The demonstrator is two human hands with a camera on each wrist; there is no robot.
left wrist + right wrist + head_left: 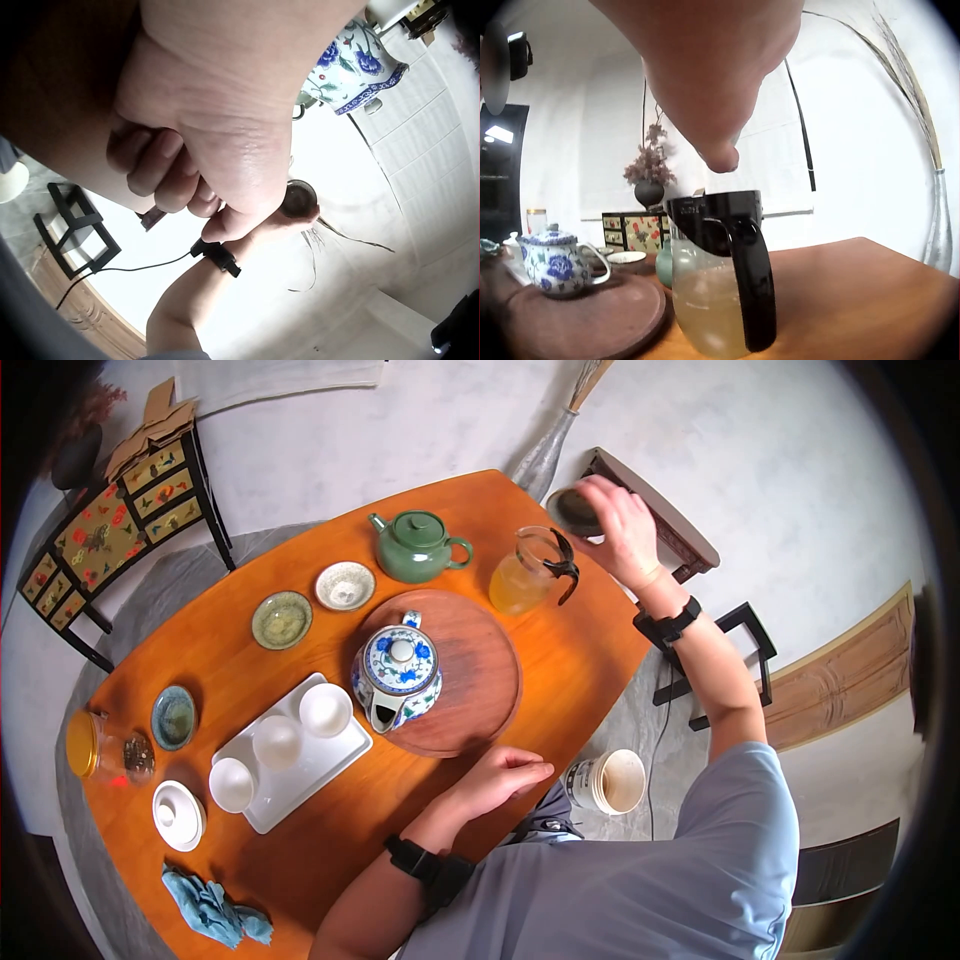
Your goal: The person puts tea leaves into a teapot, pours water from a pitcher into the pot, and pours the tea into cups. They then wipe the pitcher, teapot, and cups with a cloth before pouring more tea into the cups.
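Observation:
My right hand grips a small dark bowl in the air, just beyond the glass pitcher at the table's far right. In the right wrist view the hand is above the pitcher, which has a black lid and handle and holds yellowish liquid; the bowl is hidden there. My left hand is at the near table edge with loosely curled fingers and nothing visible in them. Closest to it are a round wooden board and a blue-and-white teapot.
A green teapot, two bowls and a white tray with three white cups stand on the table. Farther left are a blue-green bowl, a jar, a white lid and a blue cloth. A bucket stands beside the table.

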